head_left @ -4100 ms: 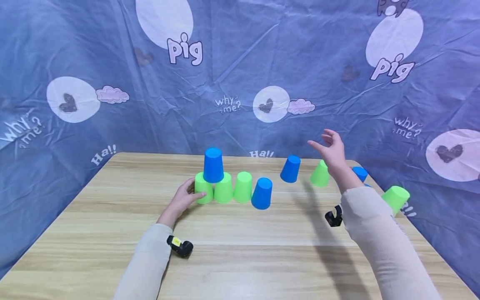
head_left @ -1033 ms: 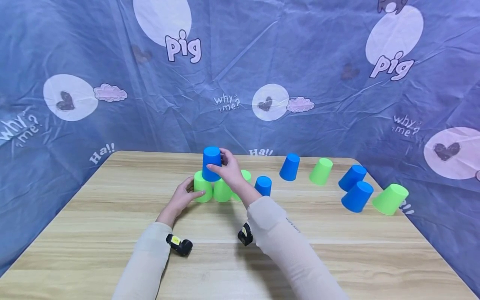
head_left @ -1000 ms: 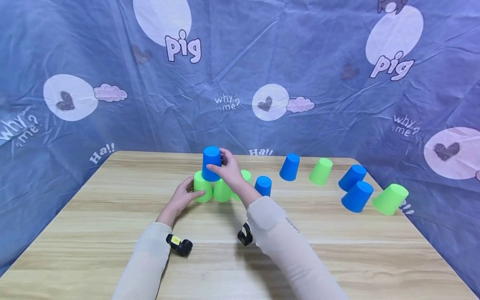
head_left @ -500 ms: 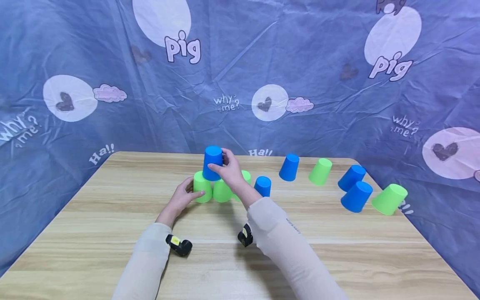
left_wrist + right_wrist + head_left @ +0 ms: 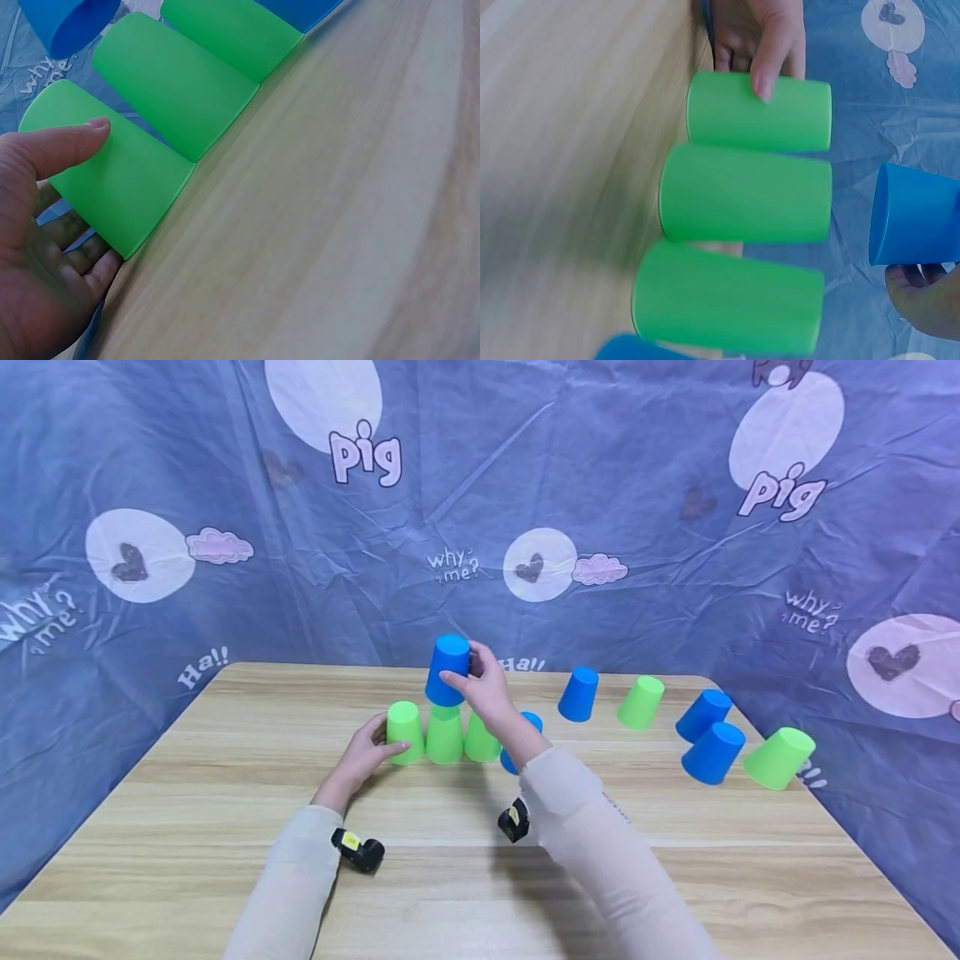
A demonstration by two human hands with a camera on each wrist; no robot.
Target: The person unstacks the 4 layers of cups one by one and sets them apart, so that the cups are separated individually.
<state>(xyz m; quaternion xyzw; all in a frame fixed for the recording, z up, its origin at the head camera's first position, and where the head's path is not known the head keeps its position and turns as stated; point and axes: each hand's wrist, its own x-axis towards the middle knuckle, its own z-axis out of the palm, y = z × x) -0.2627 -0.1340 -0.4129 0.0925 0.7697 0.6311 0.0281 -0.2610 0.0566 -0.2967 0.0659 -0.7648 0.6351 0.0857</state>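
Left hand: The left hand (image 5: pixel 363 756) is holding the left green cup (image 5: pixel 405 735), thumb pressing on the front and fingers curving behind it.
Right hand: The right hand (image 5: pixel 486 689) is gripping the raised blue cup (image 5: pixel 448 664) narrowly, between thumb and fingers.
Raised cup: It is hanging in the air above the middle green cup (image 5: pixel 445 739), its mouth facing down; in both wrist views a gap is showing below it.
Row: The middle green cup and the right green cup (image 5: pixel 480 741) are standing upside down beside the left one. Next to them, the near blue cup (image 5: pixel 532 720) is hiding partly behind the right arm.
Farther right: Three blue cups (image 5: pixel 579 695) and two green cups (image 5: pixel 642 703) are standing apart from the row.
Under everything: The wooden table (image 5: pixel 187 827) is carrying the standing cups.
Behind: A printed blue cloth (image 5: pixel 480 485) is hanging.
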